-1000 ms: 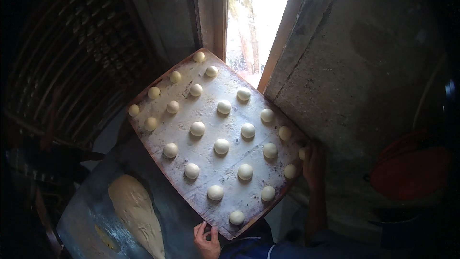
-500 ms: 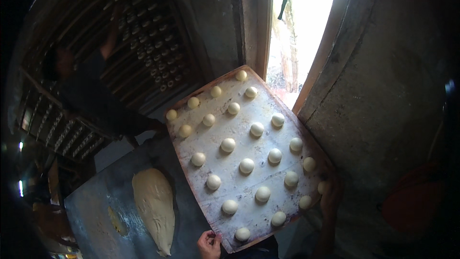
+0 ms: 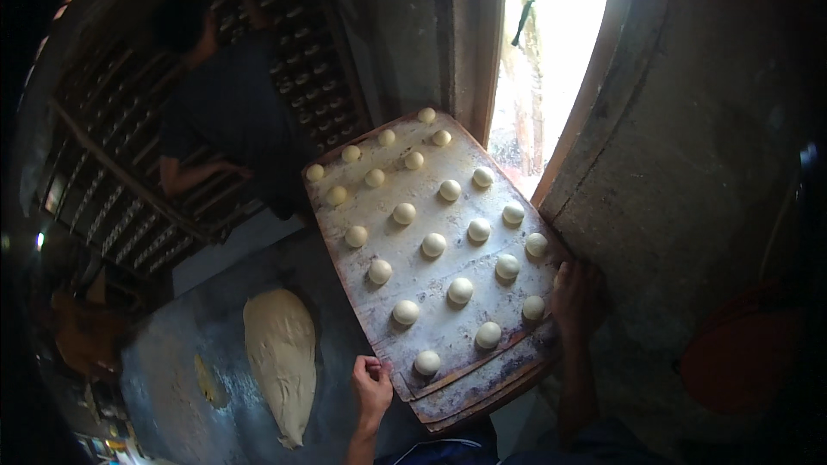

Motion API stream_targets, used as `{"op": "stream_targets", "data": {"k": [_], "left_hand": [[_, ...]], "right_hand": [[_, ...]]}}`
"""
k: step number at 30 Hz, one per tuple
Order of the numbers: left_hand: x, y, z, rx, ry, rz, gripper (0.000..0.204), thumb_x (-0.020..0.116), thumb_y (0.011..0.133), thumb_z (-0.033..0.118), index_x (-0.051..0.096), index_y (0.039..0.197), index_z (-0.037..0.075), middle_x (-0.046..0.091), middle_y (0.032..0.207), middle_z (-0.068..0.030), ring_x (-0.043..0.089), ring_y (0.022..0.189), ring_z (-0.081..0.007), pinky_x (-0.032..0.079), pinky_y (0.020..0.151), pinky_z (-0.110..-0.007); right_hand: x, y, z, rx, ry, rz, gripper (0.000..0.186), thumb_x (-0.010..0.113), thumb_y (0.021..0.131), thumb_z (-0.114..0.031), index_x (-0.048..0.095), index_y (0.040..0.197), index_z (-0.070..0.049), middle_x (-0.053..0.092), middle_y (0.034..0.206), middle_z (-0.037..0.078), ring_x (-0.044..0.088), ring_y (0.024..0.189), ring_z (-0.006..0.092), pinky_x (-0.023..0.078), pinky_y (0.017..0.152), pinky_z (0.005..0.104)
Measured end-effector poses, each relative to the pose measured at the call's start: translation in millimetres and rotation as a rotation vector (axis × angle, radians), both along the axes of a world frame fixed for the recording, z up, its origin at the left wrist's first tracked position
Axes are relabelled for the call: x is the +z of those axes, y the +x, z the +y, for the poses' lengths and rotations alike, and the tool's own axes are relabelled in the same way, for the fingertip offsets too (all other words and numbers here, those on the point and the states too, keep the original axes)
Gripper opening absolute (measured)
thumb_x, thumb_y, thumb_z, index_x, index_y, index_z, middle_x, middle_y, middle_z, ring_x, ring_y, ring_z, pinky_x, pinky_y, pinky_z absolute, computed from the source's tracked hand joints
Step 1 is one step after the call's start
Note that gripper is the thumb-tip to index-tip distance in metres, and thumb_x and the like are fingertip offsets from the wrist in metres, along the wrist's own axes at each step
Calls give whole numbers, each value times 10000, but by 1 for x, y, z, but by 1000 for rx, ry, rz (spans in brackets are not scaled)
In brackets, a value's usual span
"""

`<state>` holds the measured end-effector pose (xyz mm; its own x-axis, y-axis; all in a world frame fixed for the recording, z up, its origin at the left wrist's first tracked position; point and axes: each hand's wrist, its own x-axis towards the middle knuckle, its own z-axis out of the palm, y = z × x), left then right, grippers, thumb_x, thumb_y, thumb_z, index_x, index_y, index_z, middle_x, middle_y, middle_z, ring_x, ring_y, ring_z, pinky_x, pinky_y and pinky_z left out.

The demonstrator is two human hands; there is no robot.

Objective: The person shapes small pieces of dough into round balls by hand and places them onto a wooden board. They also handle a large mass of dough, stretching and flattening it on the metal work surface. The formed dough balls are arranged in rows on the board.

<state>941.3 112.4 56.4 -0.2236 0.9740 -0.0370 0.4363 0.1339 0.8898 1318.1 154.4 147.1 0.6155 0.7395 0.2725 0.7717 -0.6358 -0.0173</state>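
Observation:
A floured wooden board (image 3: 392,241) carries several round dough balls (image 3: 433,245) in rows. Its near edge lies over a second floured board (image 3: 482,392), which shows below it. At the near left corner, my left hand (image 3: 371,389) has its fingers curled against the upper board's edge. My right hand (image 3: 577,293) grips the right side of the same board, thumb toward the top; its other fingers are hidden in shadow. Left of the boards, a long mass of pale dough (image 3: 280,353) rests on a dark worktable (image 3: 172,396).
Another person (image 3: 228,103) stands at the far left beside a slatted rack (image 3: 112,198) holding many small pale pieces. A bright doorway (image 3: 556,52) opens beyond the board. A rough wall (image 3: 689,146) runs along the right, with a reddish round object (image 3: 724,362) near it.
The upper board has slid away from me, uncovering part of the board beneath. Both my hands moved forward with it. The other person has shifted right along the rack and lowered one arm.

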Motion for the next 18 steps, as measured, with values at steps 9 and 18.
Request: {"op": "stream_targets", "data": {"k": [9, 18], "left_hand": [[-10, 3, 9, 57, 91, -63, 256, 838, 837, 106, 601, 867, 14, 633, 733, -71, 597, 672, -174, 505, 643, -341], [17, -45, -121, -5, 281, 223, 332, 788, 889, 163, 650, 1171, 54, 655, 1080, -119, 640, 1000, -284, 505, 873, -419]], "right_hand": [[3, -7, 2, -7, 184, 392, 445, 488, 1058, -381, 584, 1309, -26, 633, 1247, 277, 614, 1164, 441, 496, 972, 501], [-52, -53, -110, 403, 627, 449, 438, 522, 1062, -291, 541, 1393, -6, 602, 1364, 199, 576, 1269, 325, 447, 1075, 427]]}}
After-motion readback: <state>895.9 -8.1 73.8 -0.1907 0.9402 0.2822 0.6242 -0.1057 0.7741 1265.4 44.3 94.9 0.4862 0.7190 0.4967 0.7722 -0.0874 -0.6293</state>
